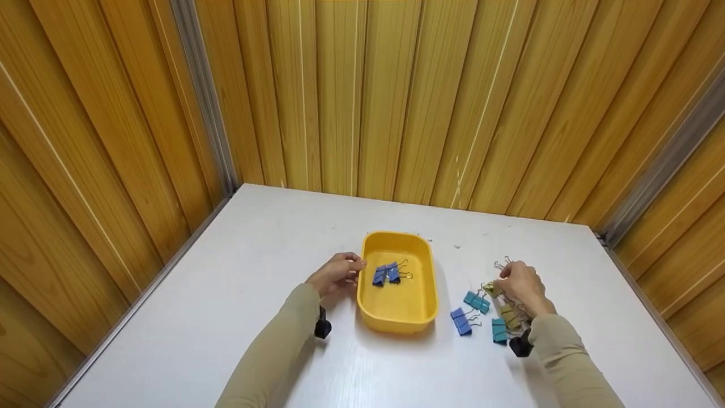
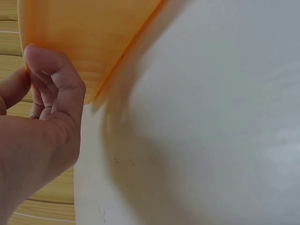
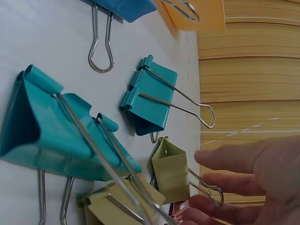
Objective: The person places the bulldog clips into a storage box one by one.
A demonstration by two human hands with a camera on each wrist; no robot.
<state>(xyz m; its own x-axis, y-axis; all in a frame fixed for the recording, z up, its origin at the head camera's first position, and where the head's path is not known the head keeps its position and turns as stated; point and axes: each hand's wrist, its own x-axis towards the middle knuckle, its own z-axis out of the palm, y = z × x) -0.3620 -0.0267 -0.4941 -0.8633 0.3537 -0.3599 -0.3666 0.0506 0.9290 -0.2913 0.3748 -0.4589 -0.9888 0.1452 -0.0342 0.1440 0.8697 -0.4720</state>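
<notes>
Head: my left hand (image 1: 340, 271) pinches the left rim of the yellow box (image 1: 396, 326), which sits well in from the table's (image 1: 255, 255) left, right and back edges. Two blue clips (image 1: 379, 276) inside. My right hand (image 1: 524, 286) is at the loose clips right of the box, beside an olive clip (image 1: 491, 290). Strip of table between box and pile; widest room is to the left. Wood wall (image 1: 396, 85) behind the back edge.

Left wrist: thumb and fingertips at the box rim, table spreading off right.

Right wrist: my fingers curve by the olive clip's wire handle; can't tell if they grip it. Two teal clips (image 3: 152, 96) close by, table edge just past.
</notes>
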